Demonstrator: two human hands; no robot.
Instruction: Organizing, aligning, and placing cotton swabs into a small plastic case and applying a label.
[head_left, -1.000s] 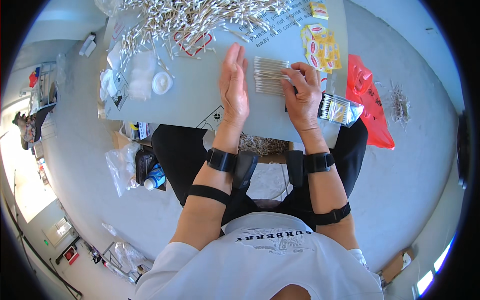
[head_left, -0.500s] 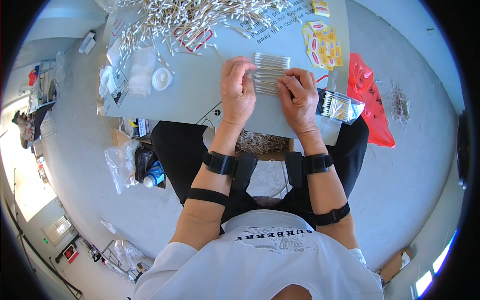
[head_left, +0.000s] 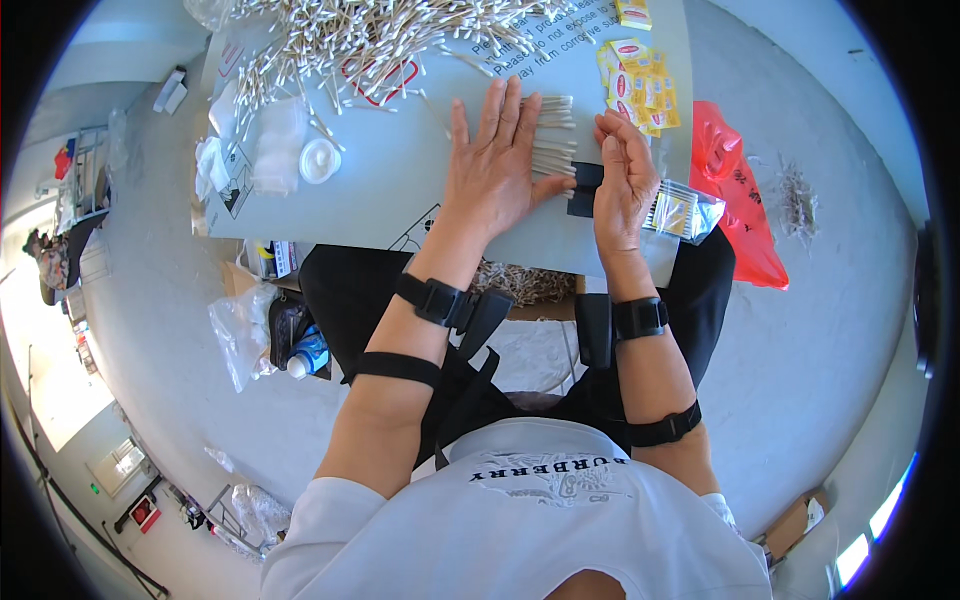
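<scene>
My left hand lies flat with fingers spread over the left ends of a row of cotton swabs, its thumb across the row's near end. My right hand is just right of the row, turned on its side. Its fingers curve loosely and nothing shows between them. Next to its wrist is a clear packet of cotton swabs. A flat black piece shows on the hand's other side; whether it joins the packet is hidden beneath the hand.
A big heap of loose cotton swabs covers the table's far side. Yellow printed cards lie at far right. A round white container and clear plastic cases are at left. A red plastic bag hangs beyond the table's right edge.
My left hand has gone from bent fingers beside the swabs to flat and spread on top of them. My right hand has come off the row and moved right, uncovering the black piece.
</scene>
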